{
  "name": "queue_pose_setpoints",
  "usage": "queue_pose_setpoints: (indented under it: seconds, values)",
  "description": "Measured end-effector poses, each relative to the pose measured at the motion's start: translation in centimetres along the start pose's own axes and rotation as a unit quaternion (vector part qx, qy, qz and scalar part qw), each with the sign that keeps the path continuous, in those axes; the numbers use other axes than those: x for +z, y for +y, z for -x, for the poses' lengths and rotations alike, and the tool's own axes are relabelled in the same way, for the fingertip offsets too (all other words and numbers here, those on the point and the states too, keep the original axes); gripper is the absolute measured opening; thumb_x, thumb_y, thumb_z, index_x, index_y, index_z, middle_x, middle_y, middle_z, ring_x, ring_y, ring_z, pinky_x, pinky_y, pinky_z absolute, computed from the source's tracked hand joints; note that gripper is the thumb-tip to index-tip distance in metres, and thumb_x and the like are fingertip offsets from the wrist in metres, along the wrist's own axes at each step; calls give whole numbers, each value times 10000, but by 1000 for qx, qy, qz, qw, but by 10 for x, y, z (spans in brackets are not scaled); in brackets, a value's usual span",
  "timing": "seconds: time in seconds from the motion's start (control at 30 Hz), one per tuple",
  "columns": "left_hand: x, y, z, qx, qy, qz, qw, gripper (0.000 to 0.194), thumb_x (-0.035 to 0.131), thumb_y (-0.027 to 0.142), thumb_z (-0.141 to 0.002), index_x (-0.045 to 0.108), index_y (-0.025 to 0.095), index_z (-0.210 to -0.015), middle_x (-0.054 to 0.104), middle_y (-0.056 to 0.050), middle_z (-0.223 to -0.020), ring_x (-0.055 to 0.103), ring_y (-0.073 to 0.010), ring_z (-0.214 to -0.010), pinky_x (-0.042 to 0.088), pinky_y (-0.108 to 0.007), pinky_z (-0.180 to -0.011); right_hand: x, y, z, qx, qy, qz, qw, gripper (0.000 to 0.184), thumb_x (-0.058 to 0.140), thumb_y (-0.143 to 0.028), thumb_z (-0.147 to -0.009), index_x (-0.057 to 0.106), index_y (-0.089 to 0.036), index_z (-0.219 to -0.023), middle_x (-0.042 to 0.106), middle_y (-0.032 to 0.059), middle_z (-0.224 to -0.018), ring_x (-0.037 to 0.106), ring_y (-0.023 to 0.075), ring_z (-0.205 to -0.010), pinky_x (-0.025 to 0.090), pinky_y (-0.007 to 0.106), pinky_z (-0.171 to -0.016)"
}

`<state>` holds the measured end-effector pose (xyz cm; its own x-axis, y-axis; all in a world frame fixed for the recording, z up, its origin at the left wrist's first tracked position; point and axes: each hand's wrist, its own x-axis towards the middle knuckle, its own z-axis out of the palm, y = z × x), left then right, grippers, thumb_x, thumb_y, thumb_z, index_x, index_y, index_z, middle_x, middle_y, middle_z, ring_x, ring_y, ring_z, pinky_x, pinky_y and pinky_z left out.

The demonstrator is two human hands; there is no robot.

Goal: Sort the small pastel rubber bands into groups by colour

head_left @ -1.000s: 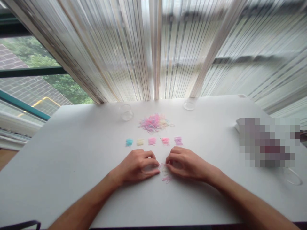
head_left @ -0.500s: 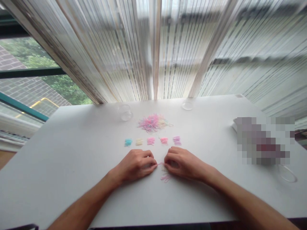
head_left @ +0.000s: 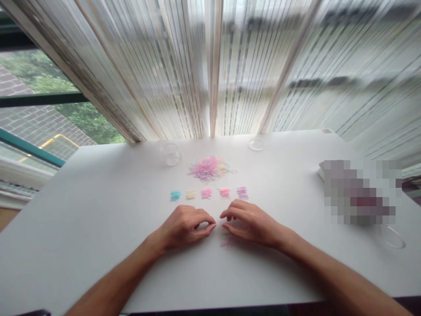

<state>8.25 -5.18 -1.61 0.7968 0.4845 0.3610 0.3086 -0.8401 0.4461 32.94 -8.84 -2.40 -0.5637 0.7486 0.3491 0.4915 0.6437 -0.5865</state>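
Note:
My left hand rests on the white table, thumb and forefinger pinched together at the tips. Whatever is in that pinch is too small to make out. Just to its right, my right hand has its thumb and forefinger apart, with nothing visible between them. A few loose pink rubber bands lie by the right hand, partly covered by it. Beyond the hands runs a row of small band groups: blue, yellow, pink, coral-pink and purple.
Behind the row lies a mixed heap of rubber bands. A clear round container stands at the back left, a clear lid at the back right. A blurred-out object with a white loop occupies the right side.
A pink band was stretched between both hands' fingertips. My right fingers have since let go and spread apart; the left pinch stays in place, and the band no longer shows.

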Motion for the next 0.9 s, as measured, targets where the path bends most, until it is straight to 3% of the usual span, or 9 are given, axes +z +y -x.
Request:
queue_pose_setpoints:
  seconds: [0.3, 0.63, 0.9]
  values:
    - [1, 1, -1, 25, 55, 27, 998, 104, 651, 127, -899, 723, 196, -927, 772, 9, -763, 662, -110, -584, 474, -237, -581, 4, -1, 1, -17, 17, -1, 1000, 107, 581, -190, -962, 687, -195, -948, 681, 48, -825, 614, 160, -748, 479, 261, -679]
    - [2, 0, -1, 2, 74, 40, 996, 42, 710, 201, -886, 725, 182, -921, 727, 18, -672, 556, -80, -476, 440, -228, -530, 3, -2, -1, -39, 42, 12, 998, 112, 577, -206, -966, 675, -196, -912, 665, 36, -772, 589, 155, -697, 447, 262, -641]
    - [2, 0, -2, 14, 78, 31, 996, 74, 678, 132, -880, 725, 187, -897, 701, 40, -640, 551, -72, -482, 414, -224, -520, 4, -2, -1, -50, 62, 24, 996, 109, 587, -199, -954, 668, -192, -880, 655, 29, -746, 571, 152, -677, 437, 261, -624]
